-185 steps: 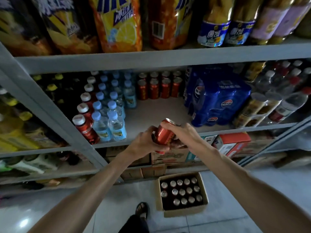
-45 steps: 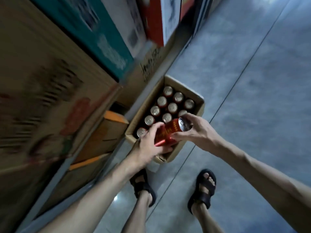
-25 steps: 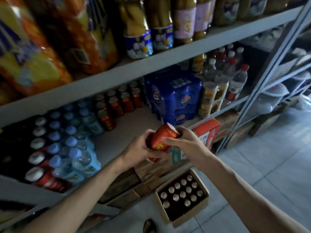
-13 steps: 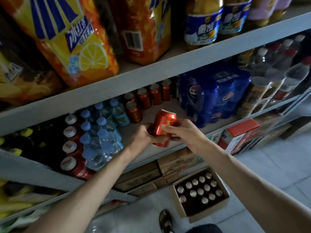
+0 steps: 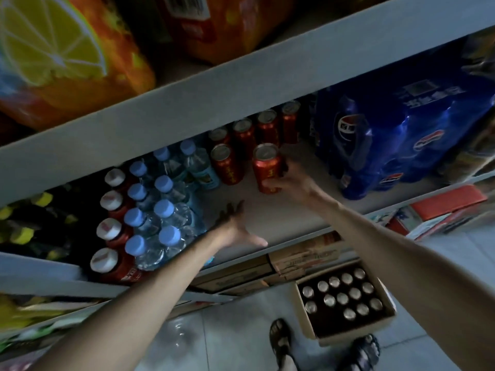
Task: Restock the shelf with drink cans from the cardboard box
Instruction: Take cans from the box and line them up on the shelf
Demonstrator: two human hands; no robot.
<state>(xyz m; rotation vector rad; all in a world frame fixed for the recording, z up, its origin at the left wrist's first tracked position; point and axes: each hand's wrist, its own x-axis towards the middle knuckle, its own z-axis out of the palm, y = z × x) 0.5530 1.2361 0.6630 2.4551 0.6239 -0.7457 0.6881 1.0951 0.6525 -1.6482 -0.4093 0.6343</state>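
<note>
My right hand (image 5: 290, 180) grips a red drink can (image 5: 266, 167) that stands upright on the grey shelf (image 5: 270, 212), in front of a back row of red cans (image 5: 267, 127) and beside another front can (image 5: 226, 163). My left hand (image 5: 235, 228) hovers over the shelf's front, palm down, fingers spread, holding nothing. The cardboard box (image 5: 385, 325) sits on the floor below right, with several silver-topped cans (image 5: 342, 295) inside.
Water bottles with blue caps (image 5: 163, 210) and red bottles with white caps (image 5: 109, 231) fill the shelf's left. A blue shrink-wrapped cola pack (image 5: 401, 135) stands to the right. Orange drink packs (image 5: 67, 62) sit on the shelf above. My sandalled feet (image 5: 281, 341) are beside the box.
The can has gone from both hands in front of the shelf onto the shelf beside the other cans. My left hand has let go and dropped lower. The camera has moved closer.
</note>
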